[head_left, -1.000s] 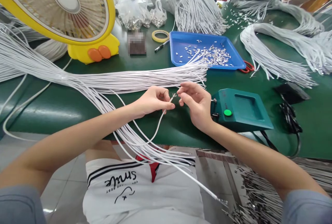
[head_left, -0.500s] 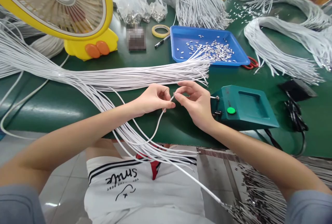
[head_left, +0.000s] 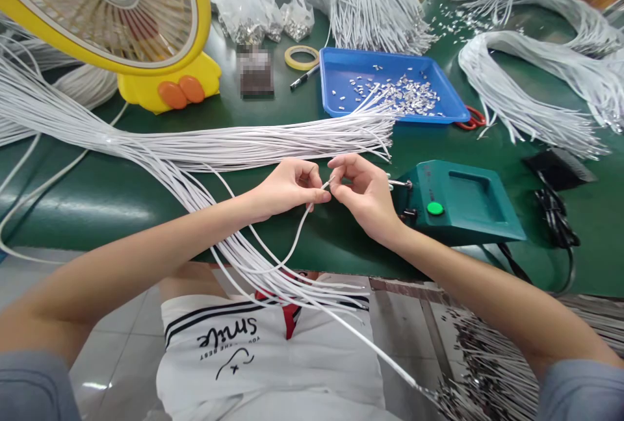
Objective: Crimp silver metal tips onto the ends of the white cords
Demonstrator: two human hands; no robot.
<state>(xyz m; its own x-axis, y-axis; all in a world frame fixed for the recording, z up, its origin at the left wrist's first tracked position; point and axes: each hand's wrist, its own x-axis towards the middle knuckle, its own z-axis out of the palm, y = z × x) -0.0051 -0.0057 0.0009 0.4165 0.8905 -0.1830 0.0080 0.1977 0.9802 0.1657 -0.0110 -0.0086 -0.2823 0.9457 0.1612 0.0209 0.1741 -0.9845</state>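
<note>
Between thumb and forefinger, my left hand (head_left: 287,192) pinches a white cable (head_left: 299,232) close to its end. The cable's stripped-looking tip points up and right. At that tip, my right hand (head_left: 365,200) has its thumb and forefinger brought together on the fine end strands; the other fingers are bent. Below the left wrist, a loose bundle of white cables (head_left: 195,190) runs over the table edge toward the lap. A larger bundle of white cables (head_left: 244,141) lies behind both hands, its ends on the blue tray (head_left: 331,106). Small metal terminals (head_left: 412,95) are scattered in the tray.
Right of my hands stands a green machine (head_left: 480,203) with a bright green button. A yellow fan (head_left: 168,93) is at left. Farther back are tape (head_left: 288,57), a pen (head_left: 305,76), plastic bags (head_left: 244,8) and red-handled scissors (head_left: 472,119). More cables (head_left: 526,83) lie at right.
My right hand has shifted slightly left and down, and its fingers have changed their hold at the cable tip. My left hand keeps its pinch in nearly the same spot.
</note>
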